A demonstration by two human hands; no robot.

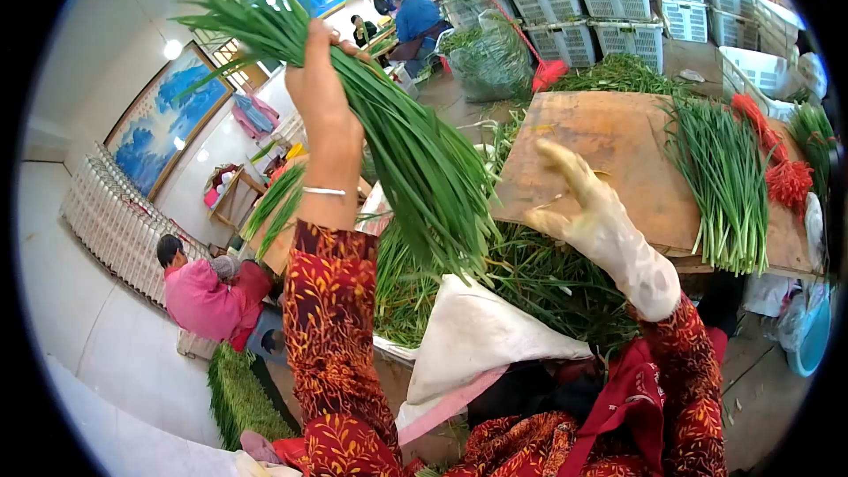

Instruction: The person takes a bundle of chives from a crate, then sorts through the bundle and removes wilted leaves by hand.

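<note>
My left hand (329,110), bare and with a bangle at its wrist, is raised and closed around a thick bunch of garlic chives (415,155). The long green leaves slant from the upper left down to the lower right. My right hand (590,225), in a pale glove, has its fingers apart and holds nothing; it is just off the near left edge of a wooden board (587,141). A neat bundle of chives (729,185) lies on the board's right side. Loose green leaves (548,283) are heaped below my hands.
Red ties (786,172) lie at the board's right. White crates (627,40) of greens are stacked behind, near a red broom (549,73). A person in pink (212,291) sits at left, another in blue (420,22) farther back. A blue basin (811,336) stands at lower right.
</note>
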